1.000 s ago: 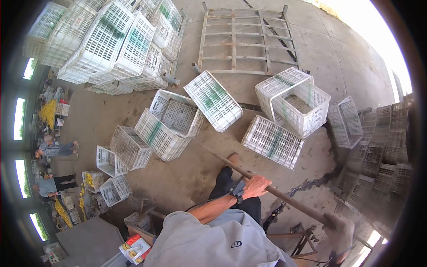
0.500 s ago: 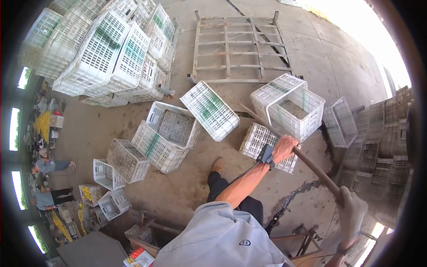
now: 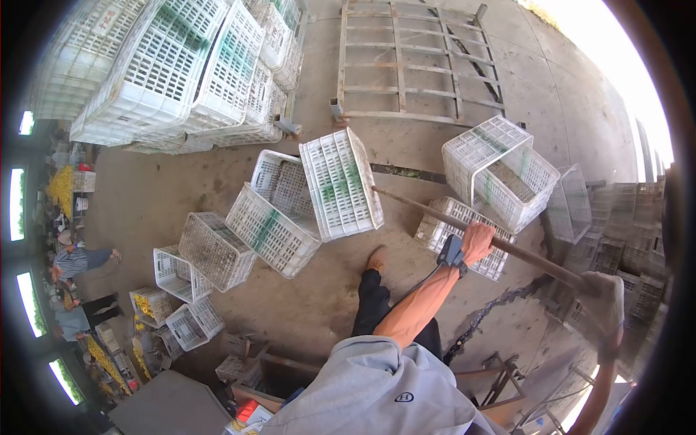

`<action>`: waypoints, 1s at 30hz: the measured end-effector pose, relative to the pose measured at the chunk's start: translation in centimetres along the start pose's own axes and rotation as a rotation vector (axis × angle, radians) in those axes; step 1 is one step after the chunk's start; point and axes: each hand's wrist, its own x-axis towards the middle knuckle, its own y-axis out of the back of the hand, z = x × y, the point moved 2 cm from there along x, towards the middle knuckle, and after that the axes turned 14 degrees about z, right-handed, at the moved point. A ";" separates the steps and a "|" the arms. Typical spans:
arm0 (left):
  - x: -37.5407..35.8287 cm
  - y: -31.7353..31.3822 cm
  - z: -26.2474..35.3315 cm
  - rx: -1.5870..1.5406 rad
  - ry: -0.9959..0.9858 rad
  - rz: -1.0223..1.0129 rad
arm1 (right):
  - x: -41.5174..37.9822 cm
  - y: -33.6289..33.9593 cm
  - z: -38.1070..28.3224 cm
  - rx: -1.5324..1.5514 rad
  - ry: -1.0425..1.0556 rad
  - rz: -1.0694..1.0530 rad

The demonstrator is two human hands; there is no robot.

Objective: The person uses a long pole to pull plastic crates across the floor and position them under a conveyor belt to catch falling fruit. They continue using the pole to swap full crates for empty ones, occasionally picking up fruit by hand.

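A long wooden pole (image 3: 533, 257) slants across the view from right to upper left. My left hand (image 3: 477, 243), bare with a dark device strapped at the wrist, is closed around its middle. Farther back along it, my right hand (image 3: 602, 303) in a pale glove grips the rear part. The pole's far tip overlaps the right edge of a white plastic crate (image 3: 341, 185) with green marks, which leans on another white crate (image 3: 272, 225). Below the pole, near my left hand, lies a low slatted crate (image 3: 453, 217) on the floor.
Tall stacks of white crates (image 3: 163, 65) stand at upper left. A metal frame (image 3: 399, 47) lies at the top. An open crate (image 3: 500, 174) sits to the right, near more stacks (image 3: 623, 239). A floor crack (image 3: 486, 312) runs by my feet. Two people (image 3: 83, 261) are at far left.
The pole's tip has swung left to the green-marked crate, which now stands more upright. Both hands keep their hold as the view shifts.
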 end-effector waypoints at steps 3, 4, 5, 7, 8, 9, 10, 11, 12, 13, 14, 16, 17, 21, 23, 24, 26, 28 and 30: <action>-3.6 1.9 -4.3 0.045 0.046 0.024 | 2.3 -4.2 -2.6 0.037 0.064 -0.114; -4.6 3.2 -5.5 0.046 0.066 0.018 | 3.3 -5.3 -3.3 0.078 0.068 -0.092; -5.2 4.1 -7.0 0.063 0.105 -0.030 | 3.6 -6.6 -3.8 0.122 0.059 -0.075; -8.2 6.4 -9.0 0.081 0.146 -0.126 | 2.6 -9.3 -4.7 0.184 0.077 -0.089; -9.2 8.3 -10.1 0.084 0.138 -0.163 | 1.8 -11.2 -5.2 0.202 0.113 -0.108; -10.5 9.7 -11.0 0.124 0.157 -0.206 | 0.3 -12.9 -5.8 0.202 0.122 -0.103; -11.9 11.2 -11.9 0.165 0.177 -0.247 | -1.0 -14.8 -6.7 0.202 0.136 -0.101; -14.4 11.9 -14.0 0.189 0.091 -0.207 | -2.6 -16.6 -7.7 0.192 0.108 -0.156; -16.3 12.7 -15.8 0.188 0.088 -0.217 | -4.2 -18.5 -8.7 0.180 0.090 -0.210; -17.9 14.2 -17.4 0.212 0.107 -0.272 | -5.8 -20.8 -9.3 0.221 0.081 -0.230; -19.4 14.8 -18.8 0.301 0.187 -0.353 | -7.4 -23.3 -10.1 0.270 0.076 -0.243; -21.5 17.1 -22.1 0.335 0.143 -0.347 | -9.1 -27.5 -12.6 0.305 0.038 -0.281; -22.5 18.3 -23.8 0.376 0.135 -0.397 | -10.3 -29.7 -13.8 0.335 0.024 -0.317; -26.0 22.4 -27.2 0.593 0.177 -0.666 | -11.8 -34.8 -14.5 0.362 0.080 -0.425; -27.3 22.5 -24.2 0.597 0.248 -0.688 | -11.0 -34.5 -11.5 0.413 0.075 -0.418; -28.0 21.6 -22.0 0.608 0.283 -0.674 | -11.7 -34.6 -9.0 0.435 0.070 -0.324; -28.6 18.2 -16.9 0.566 0.295 -0.641 | -13.2 -32.5 -3.7 0.408 0.042 -0.353; -28.0 13.9 -10.5 0.483 0.268 -0.598 | -15.4 -29.1 1.9 0.390 -0.037 -0.409; -27.0 7.8 -5.1 0.412 0.214 -0.540 | -18.4 -25.2 8.1 0.362 -0.161 -0.445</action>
